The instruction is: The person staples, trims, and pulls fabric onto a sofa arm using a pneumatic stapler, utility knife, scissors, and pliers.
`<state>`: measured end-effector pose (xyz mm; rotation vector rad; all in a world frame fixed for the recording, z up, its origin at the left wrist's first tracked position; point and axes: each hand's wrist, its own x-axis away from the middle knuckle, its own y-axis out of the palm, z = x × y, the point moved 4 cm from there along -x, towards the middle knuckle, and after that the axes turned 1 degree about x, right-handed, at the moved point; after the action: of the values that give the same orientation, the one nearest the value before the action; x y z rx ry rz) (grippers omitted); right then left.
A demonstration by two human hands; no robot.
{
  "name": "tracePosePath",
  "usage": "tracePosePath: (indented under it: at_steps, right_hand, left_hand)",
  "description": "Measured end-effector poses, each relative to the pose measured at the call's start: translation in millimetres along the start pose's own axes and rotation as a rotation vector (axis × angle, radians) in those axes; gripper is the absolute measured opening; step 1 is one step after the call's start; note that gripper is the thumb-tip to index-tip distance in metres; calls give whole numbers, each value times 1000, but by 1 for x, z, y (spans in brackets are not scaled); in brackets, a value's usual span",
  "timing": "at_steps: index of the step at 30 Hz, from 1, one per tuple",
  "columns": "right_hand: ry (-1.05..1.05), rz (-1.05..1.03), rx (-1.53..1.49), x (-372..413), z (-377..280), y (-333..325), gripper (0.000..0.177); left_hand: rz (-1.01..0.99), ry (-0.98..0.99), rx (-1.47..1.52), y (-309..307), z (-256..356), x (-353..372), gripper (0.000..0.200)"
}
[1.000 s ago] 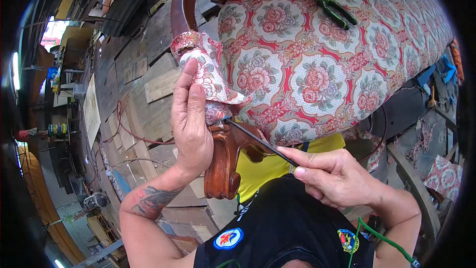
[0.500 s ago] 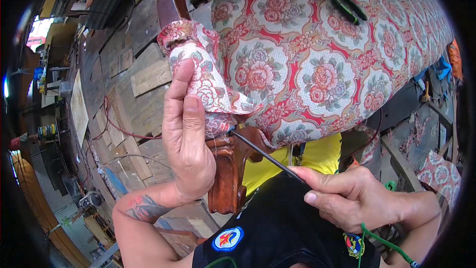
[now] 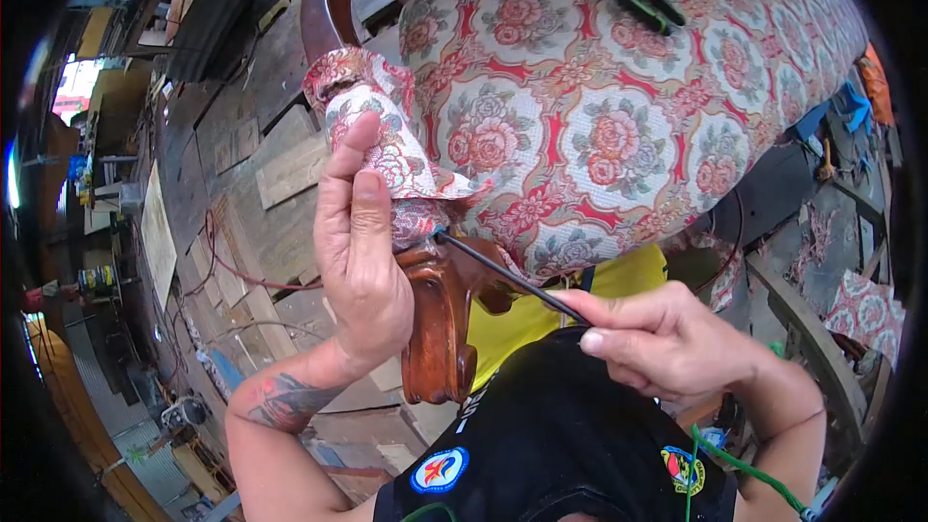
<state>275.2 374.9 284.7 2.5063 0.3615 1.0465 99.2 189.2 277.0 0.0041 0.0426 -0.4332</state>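
Note:
A thin dark rod (image 3: 512, 278) is pinched in my right hand (image 3: 667, 340). Its far tip meets the lower edge of the floral fabric (image 3: 391, 159) wrapped on the chair's armrest, just above the carved brown wood (image 3: 437, 329). My left hand (image 3: 362, 251) lies along the outer side of that armrest, fingers extended upward, thumb against the fabric. A loose flap of the fabric sticks out toward the seat. Beside the armrest is the large cushioned seat (image 3: 599, 150) in the same floral cloth. Green-handled pliers (image 3: 643, 2) rest on it.
Wooden boards (image 3: 295, 169) cover the floor at the left, with a reddish hose (image 3: 242, 275) running across them. Fabric scraps (image 3: 865, 314) and a wooden frame piece (image 3: 807, 329) lie at the right. A green cord (image 3: 749, 469) hangs near my right arm.
The view has shifted a little. The rod's tip remains at the fabric's lower edge, and my right hand has moved slightly up and left with it. My left hand keeps its place on the armrest.

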Motion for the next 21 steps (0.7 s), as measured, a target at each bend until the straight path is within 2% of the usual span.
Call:
tracePosePath:
  at_steps: [4, 6, 8, 12, 14, 16, 17, 18, 20, 21]
  right_hand:
    - [2, -15, 116, 5, -29, -11, 46]
    - [210, -48, 9, 11, -37, -12, 47]
    - [212, -65, -9, 9, -36, -13, 47]
    - [228, -61, -88, 11, -26, 3, 47]
    - [187, -44, -111, 8, -13, 8, 48]
    - [-336, 96, 302, 1, -17, 14, 50]
    - [-330, 103, 445, 8, -21, 14, 50]
    - [-330, 123, 443, 8, -20, 17, 50]
    - [-405, 242, 635, 11, -21, 24, 49]
    - [-401, 258, 638, 9, -16, 28, 49]
  left_hand:
    - [6, 7, 25, -1, -3, -1, 40]
    - [19, -2, -24, 0, 2, 1, 40]
    - [61, -40, 139, 0, 0, 2, 38]
    - [115, -49, 66, 3, 6, 4, 38]
    - [97, -73, 205, 5, 5, 5, 38]
    - [97, -82, 238, 7, 6, 5, 38]
    - [97, -78, 273, 8, 6, 4, 38]
    - [80, -79, 283, 5, 3, 3, 38]
    - [28, -26, 130, 0, -1, 4, 40]
    - [18, -25, 142, 0, -2, 4, 40]
